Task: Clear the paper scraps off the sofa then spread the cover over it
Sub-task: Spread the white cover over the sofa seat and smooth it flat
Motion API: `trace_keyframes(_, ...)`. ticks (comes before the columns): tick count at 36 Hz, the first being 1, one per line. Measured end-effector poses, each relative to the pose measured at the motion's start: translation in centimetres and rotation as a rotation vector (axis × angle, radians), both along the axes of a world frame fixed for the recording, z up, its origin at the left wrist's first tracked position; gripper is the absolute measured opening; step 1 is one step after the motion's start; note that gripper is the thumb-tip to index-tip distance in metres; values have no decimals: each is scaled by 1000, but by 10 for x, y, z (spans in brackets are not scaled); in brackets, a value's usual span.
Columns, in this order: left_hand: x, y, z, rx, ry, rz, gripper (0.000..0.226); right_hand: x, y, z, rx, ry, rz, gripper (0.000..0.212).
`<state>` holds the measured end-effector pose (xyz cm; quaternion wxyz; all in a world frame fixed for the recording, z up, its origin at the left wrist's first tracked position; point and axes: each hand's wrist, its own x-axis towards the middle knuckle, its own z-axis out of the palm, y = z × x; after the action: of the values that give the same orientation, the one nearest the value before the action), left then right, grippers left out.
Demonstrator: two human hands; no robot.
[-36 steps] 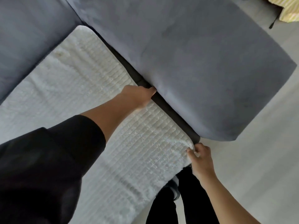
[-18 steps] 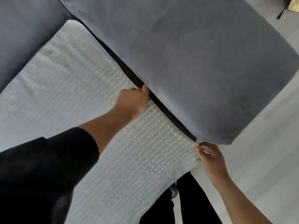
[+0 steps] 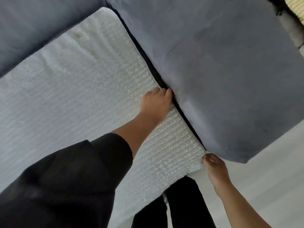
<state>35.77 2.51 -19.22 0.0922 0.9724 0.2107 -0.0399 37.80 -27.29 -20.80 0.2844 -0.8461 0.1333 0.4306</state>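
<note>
A white ribbed fluffy cover (image 3: pixel 79 89) lies spread over the seat of the grey sofa (image 3: pixel 222 71). My left hand (image 3: pixel 156 102) rests on the cover's right edge, its fingertips pushed into the dark gap beside the grey armrest. My right hand (image 3: pixel 213 168) pinches the cover's front right corner, just under the armrest's front end. No paper scraps show on the sofa.
The sofa's grey backrest (image 3: pixel 32 30) runs along the top left. Pale floor (image 3: pixel 263 186) lies to the right of the armrest. My dark trouser legs (image 3: pixel 181 208) stand against the seat front. A yellow striped cloth (image 3: pixel 296 9) shows at the top right corner.
My left hand slid a little along the cover's edge and its fingers went deeper into the gap by the armrest. My right hand kept its hold on the corner, which drew taut.
</note>
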Motion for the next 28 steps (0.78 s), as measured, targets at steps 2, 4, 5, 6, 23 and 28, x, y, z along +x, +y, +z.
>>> trace_keyframes(2,-15,-11,3,-47,-19,50,28,3,7,-2,-171,34,86,34)
trace_keyframes(4,-34,-28,12,-106,26,71,50,3,11,-2,-399,27,134,51)
trace_keyframes(5,-46,-36,18,-136,59,86,56,1,14,3,-480,-22,112,49)
trace_keyframes(6,-59,-44,22,-148,84,95,61,-4,21,13,-504,-99,70,40)
trace_keyframes(23,-173,-37,26,-318,294,270,77,-30,228,51,69,-645,848,60)
trace_keyframes(28,-164,-44,30,-351,328,312,76,9,301,51,-103,-689,845,44)
